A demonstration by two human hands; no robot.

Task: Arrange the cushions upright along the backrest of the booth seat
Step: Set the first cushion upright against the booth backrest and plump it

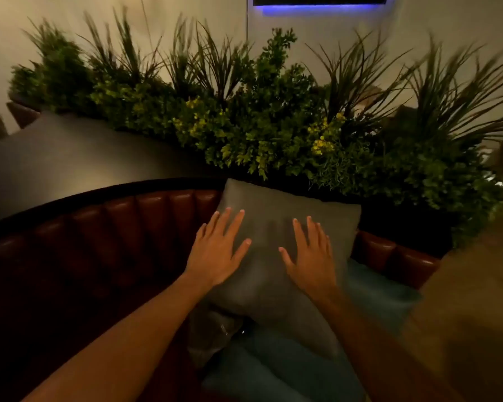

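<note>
Grey cushion (285, 224), centre of the frame: a square pillow of matte, finely woven cloth, standing nearly upright with its top edge against the backrest (145, 216). Both hands lie flat on its face, fingers straight and spread, grasping nothing: the left hand (219, 250) on its left half, the right hand (311, 253) on its right half. They appear to be pressing it back into place, so this cushion looks close to done.

Below it, toward the lower centre and right, teal cushions (273, 369) lie flat or slumped on the seat, soft and plump, their edges hard to separate in the dim light; how many there are cannot be told. These, by the look of it, remain to be stood up. A paler, slightly shiny fold of cloth (209, 332) shows under the grey cushion's lower left corner; what it is cannot be told.

The backrest curves from lower left to right, in glossy reddish-brown padding stitched into vertical channels, capped by a dark rim. Behind it, across the upper half, stands a planter (273, 134) of leafy and grassy greenery. A blue-lit panel (320, 4) sits at top centre.
</note>
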